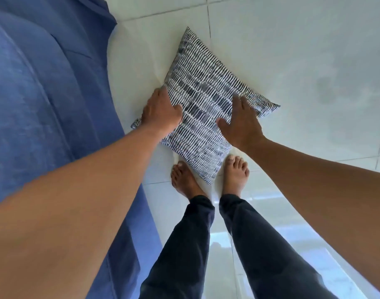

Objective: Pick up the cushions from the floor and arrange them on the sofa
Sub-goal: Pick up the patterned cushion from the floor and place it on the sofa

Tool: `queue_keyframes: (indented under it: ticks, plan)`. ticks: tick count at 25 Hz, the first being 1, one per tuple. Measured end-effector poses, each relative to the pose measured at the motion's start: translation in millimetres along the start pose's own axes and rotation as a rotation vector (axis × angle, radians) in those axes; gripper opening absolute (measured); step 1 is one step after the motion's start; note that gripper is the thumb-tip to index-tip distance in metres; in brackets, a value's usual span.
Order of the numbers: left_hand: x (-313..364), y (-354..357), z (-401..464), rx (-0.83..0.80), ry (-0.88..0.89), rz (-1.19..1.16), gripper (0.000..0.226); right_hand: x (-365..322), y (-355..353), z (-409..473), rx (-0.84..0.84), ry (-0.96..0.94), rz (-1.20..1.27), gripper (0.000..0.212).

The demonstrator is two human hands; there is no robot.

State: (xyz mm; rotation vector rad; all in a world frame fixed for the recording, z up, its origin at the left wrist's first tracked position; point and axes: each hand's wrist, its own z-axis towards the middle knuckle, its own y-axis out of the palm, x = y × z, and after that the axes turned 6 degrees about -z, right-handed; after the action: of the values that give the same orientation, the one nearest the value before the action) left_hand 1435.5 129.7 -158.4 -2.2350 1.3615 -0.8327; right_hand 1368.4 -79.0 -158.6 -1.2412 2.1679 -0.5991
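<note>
Reaching down with both hands onto a striped cushion on the floor.

Nearest the camera are dark trousers (206,244) and two bare feet (235,175) on the pale tiled floor (292,50), with the cushion's near corner sitting right between the toes. Both forearms stretch forward from there. The left hand (161,113) is curled over the cushion's left edge, fingers wrapped round it, while the right hand (242,124) lies on the right side with fingers spread, thumb pointing inward; can't tell how firmly either one grips. The cushion (203,100), black and white dashes, lies turned like a diamond, just beside the blue sofa (44,93) running along the left.
</note>
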Motion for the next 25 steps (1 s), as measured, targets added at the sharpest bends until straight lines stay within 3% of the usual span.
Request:
queue_keyframes:
  ticks: [4, 7, 9, 12, 13, 16, 18, 20, 22, 25]
  plan:
    - [-4.0, 15.8, 58.3, 0.029, -0.092, -0.109, 0.076, 22.4, 25.5, 32.8, 0.13, 0.336, 0.273, 0.088]
    - [-5.9, 22.2, 87.1, 0.02, -0.187, -0.268, 0.085, 40.3, 40.9, 46.7, 0.101, 0.66, 0.729, 0.103]
    - [-5.8, 25.4, 92.2, -0.022, -0.239, -0.397, 0.083, 44.9, 43.0, 54.7, 0.078, 0.72, 0.988, 0.1]
    - [-3.8, 24.5, 83.1, -0.045, -0.272, -0.572, 0.065, 40.2, 31.7, 62.9, 0.052, 0.636, 1.1, 0.105]
    - [-1.6, 20.2, 72.9, -0.03, -0.286, -0.646, 0.065, 35.6, 21.9, 61.3, 0.057, 0.607, 1.117, 0.098]
    - [5.7, 8.5, 34.7, 0.05, -0.339, -0.828, 0.053, 25.3, -11.4, 48.5, 0.07, 0.57, 1.128, 0.049]
    - [12.2, -4.8, 1.5, 0.085, -0.339, -0.918, 0.038, 17.3, -40.4, 27.2, 0.083, 0.524, 1.155, 0.05]
    - [22.2, -21.9, -29.6, 0.116, -0.316, -1.003, 0.039, 8.9, -72.8, 5.3, 0.112, 0.465, 1.145, 0.036]
    - [33.8, -49.5, -65.8, 0.138, -0.278, -1.049, 0.051, -1.1, -110.3, -21.8, 0.121, 0.388, 1.079, 0.035]
    - [48.3, -92.3, -120.6, 0.165, -0.227, -1.132, 0.044, -22.0, -168.2, -68.2, 0.172, 0.323, 1.09, 0.068]
